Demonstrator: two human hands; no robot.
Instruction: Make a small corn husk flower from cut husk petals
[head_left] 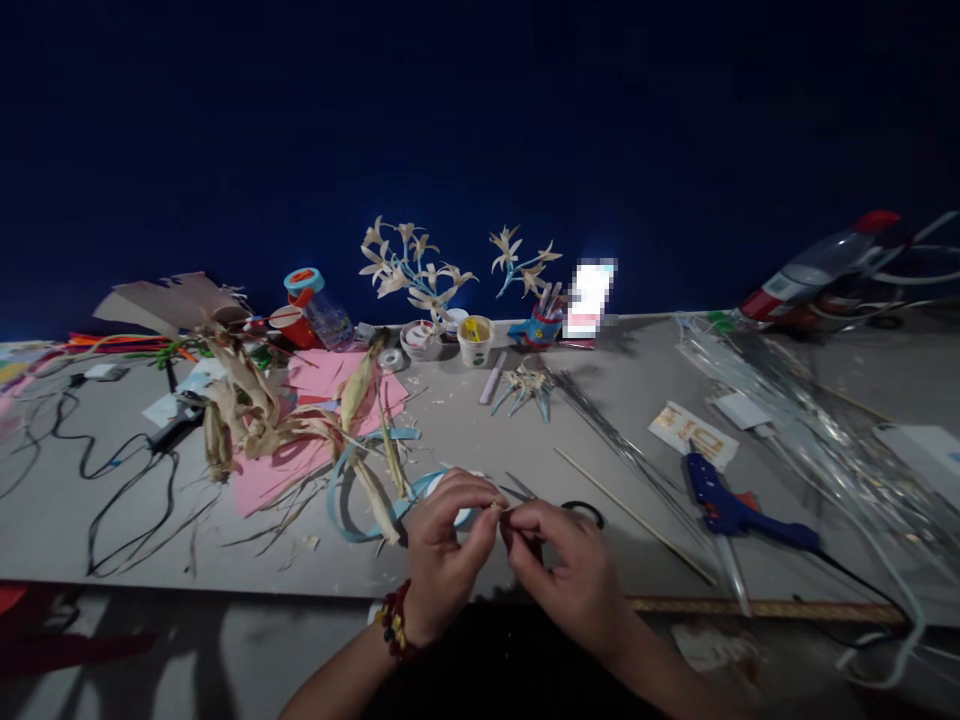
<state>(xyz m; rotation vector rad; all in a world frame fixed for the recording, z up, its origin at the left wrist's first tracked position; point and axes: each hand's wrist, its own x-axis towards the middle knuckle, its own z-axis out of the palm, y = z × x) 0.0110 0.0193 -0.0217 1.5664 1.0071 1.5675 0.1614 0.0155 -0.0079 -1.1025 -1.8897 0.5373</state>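
Observation:
My left hand (pixel 451 550), with a beaded bracelet (pixel 395 622) at the wrist, pinches a tiny pale piece (pixel 496 506) between thumb and fingertips. My right hand (pixel 564 562) meets it from the other side, its thumb and index finger pinched together; what they hold is hidden. Just behind the hands lie scissors (pixel 589 508), partly covered by my fingers. Light-blue tape (pixel 335 500) curls out to the left of my left hand, beside dried corn husks (pixel 371 495). Farther back is a bunch of small husk flowers (pixel 527 380) with blue stems.
A blue glue gun (pixel 739 515) lies on the right, near thin wires (pixel 622 440) and a stick (pixel 637 515). Pink paper (pixel 259 485) and more husks (pixel 255 400) cover the left. Finished-looking husk flowers (pixel 409 270), a white cup (pixel 475 345) and a lit phone (pixel 589 300) stand at the back.

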